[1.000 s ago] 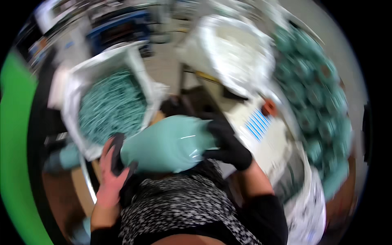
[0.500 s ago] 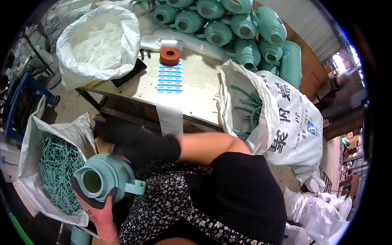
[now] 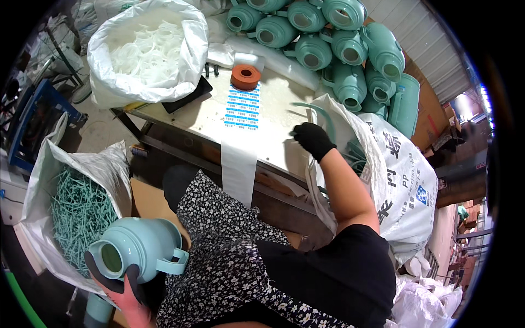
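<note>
My left hand (image 3: 127, 295), in a pink and black glove, grips the neck end of a teal vacuum flask shell (image 3: 153, 240). The shell lies on its side with its open mouth toward me and its loop handle to the right. My right hand (image 3: 313, 141), black-gloved, is over the mouth of a white woven sack (image 3: 342, 112) at the right of the table. Its fingers are closed on a curved teal handle strip (image 3: 328, 117) that arcs up above the hand. More curved strips (image 3: 356, 156) show inside that sack, partly hidden by my forearm.
A sack of thin teal strips (image 3: 82, 213) stands at the left. White plastic rings (image 3: 147, 60) fill a bag on the table. An orange tape roll (image 3: 245, 77) sits by a blue-printed label sheet (image 3: 241, 109). Teal flask shells (image 3: 350, 87) are stacked at the back right.
My right hand has swung from beside the flask shell across to the right-hand sack, and a curved strip is now in it. The left hand still holds the shell, slightly lower.
</note>
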Demonstrator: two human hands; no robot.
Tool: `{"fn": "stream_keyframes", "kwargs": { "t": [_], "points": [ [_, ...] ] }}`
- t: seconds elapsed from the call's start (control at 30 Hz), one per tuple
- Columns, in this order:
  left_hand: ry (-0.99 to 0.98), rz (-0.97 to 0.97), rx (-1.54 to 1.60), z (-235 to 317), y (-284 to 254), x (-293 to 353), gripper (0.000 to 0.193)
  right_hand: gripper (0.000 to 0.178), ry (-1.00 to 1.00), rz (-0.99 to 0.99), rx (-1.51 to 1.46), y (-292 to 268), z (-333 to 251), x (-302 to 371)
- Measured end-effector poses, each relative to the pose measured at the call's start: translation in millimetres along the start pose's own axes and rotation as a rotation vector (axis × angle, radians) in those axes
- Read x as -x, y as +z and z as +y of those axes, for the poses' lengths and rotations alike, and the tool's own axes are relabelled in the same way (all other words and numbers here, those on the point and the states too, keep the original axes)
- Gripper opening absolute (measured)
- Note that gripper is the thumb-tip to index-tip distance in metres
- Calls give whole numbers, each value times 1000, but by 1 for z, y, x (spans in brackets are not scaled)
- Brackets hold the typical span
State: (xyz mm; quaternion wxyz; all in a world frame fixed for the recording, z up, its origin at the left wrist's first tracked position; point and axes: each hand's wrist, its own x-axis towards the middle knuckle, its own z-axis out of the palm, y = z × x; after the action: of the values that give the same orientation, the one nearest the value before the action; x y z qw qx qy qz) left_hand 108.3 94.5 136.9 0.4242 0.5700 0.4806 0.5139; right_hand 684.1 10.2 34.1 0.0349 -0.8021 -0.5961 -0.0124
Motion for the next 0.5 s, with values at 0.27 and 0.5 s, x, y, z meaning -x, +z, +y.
{"fn": "stream_keyframes", "kwargs": {
  "t": [0.27, 0.5],
  "points": [
    [-130, 20, -33, -1, -4, 11, 91, 69, 291, 70, -247, -9, -29, -66],
    [207, -77, -172, 8, -32, 3, 62, 18, 496, 137, -1076, 30, -27, -150]
  ]
}}
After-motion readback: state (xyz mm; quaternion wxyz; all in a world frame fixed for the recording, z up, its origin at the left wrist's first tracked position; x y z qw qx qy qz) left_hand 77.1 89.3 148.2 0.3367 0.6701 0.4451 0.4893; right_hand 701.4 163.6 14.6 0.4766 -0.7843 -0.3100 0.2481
